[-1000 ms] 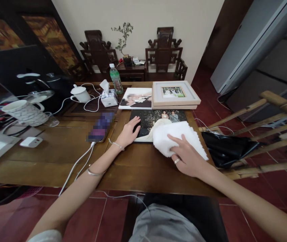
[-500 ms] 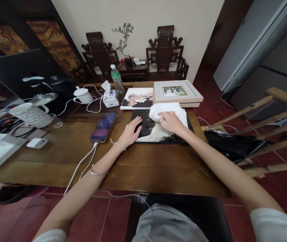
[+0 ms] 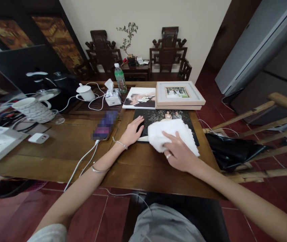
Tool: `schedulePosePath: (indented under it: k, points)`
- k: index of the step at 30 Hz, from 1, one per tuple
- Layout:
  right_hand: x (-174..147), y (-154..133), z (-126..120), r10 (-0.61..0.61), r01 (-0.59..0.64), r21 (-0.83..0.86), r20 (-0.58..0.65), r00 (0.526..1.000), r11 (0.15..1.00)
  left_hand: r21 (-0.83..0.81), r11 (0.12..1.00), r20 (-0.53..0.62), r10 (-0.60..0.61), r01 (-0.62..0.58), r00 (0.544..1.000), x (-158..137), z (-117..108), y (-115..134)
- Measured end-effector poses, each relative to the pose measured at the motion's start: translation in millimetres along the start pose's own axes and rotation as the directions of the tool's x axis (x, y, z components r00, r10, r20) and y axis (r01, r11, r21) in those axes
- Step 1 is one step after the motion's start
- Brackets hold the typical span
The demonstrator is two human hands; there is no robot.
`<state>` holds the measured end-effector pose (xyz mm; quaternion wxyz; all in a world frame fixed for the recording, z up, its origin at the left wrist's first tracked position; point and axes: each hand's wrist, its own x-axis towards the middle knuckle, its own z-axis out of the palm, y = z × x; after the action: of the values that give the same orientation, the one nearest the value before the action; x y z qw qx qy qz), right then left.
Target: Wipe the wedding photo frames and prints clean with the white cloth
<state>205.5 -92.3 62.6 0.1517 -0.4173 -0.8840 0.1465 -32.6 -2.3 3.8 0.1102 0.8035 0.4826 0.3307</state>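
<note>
A dark photo panel (image 3: 150,117) lies flat on the wooden table, with two people in pale and dark clothes pictured near its top. My left hand (image 3: 132,130) rests flat on its left edge, fingers stretched out. A folded white towel (image 3: 167,129) covers the lower right of the panel and hangs over its near edge. My right hand (image 3: 180,151), a ring on one finger, grips this towel and presses it down. The part of the panel beneath the cloth is hidden.
Behind the panel lie a white photo print (image 3: 139,97) and stacked pale picture frames (image 3: 180,94). To the left are a phone (image 3: 105,126) on a cable, a tissue box (image 3: 113,96), a green bottle (image 3: 120,79), a lidded cup (image 3: 85,92), a patterned mug (image 3: 34,110) and a power strip (image 3: 1,143).
My right hand has drawn the towel toward me, from the panel's upper part to its near edge, uncovering the pictured people. My left hand has stayed on the left edge.
</note>
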Motion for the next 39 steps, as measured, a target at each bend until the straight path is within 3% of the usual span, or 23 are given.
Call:
schedulePosePath:
  k: [5, 11, 15, 19, 23, 28, 32, 35, 39]
  points:
    - [-7.9, -8.3, -2.9, -0.043, 0.043, 0.008, 0.042, 0.998, 0.999, 0.002, 1.000, 0.025, 0.006, -0.006, 1.000, -0.3, -0.3, 0.3]
    - [54.8, 16.4, -4.2, 0.107, -0.108, -0.082, -0.015, 0.994, 0.991, 0.019, 1.000, 0.063, -0.021, 0.020, 0.998, -1.2, -0.1, -3.8]
    - [99.7, 33.5, -9.0, 0.152, -0.162, -0.116, -0.087, 0.985, 0.980, 0.019, 0.999, 0.055, -0.035, 0.034, 0.998, -1.2, 1.2, -8.1]
    - [116.8, 40.7, -9.3, 0.143, -0.156, -0.148, -0.092, 0.985, 0.977, 0.011, 0.999, 0.060, -0.041, 0.041, 0.997, -1.3, 2.3, -10.9]
    - [97.5, 32.0, 0.7, 0.122, -0.138, -0.174, -0.101, 0.987, 0.975, 0.013, 0.999, 0.060, -0.037, 0.037, 0.998, -1.3, 3.6, -11.8]
    - [39.6, 3.5, 12.9, 0.022, -0.027, -0.122, -0.037, 0.999, 0.992, 0.006, 0.999, 0.024, -0.039, 0.038, 0.999, -0.4, 5.7, -12.6]
    - [2.4, -16.0, 8.3, -0.069, 0.069, -0.048, -0.005, 0.998, 0.996, 0.001, 0.999, -0.007, -0.037, 0.037, 0.999, 0.5, 7.3, -14.1]
    - [-6.9, -20.6, 2.2, -0.079, 0.080, -0.008, 0.024, 0.997, 0.997, -0.013, 0.999, -0.025, -0.038, 0.037, 0.999, 0.7, 7.9, -14.8]
    - [7.5, -14.7, 1.9, -0.014, 0.014, 0.002, 0.038, 0.999, 1.000, -0.004, 0.999, -0.014, -0.040, 0.040, 0.999, 0.5, 7.5, -15.0]
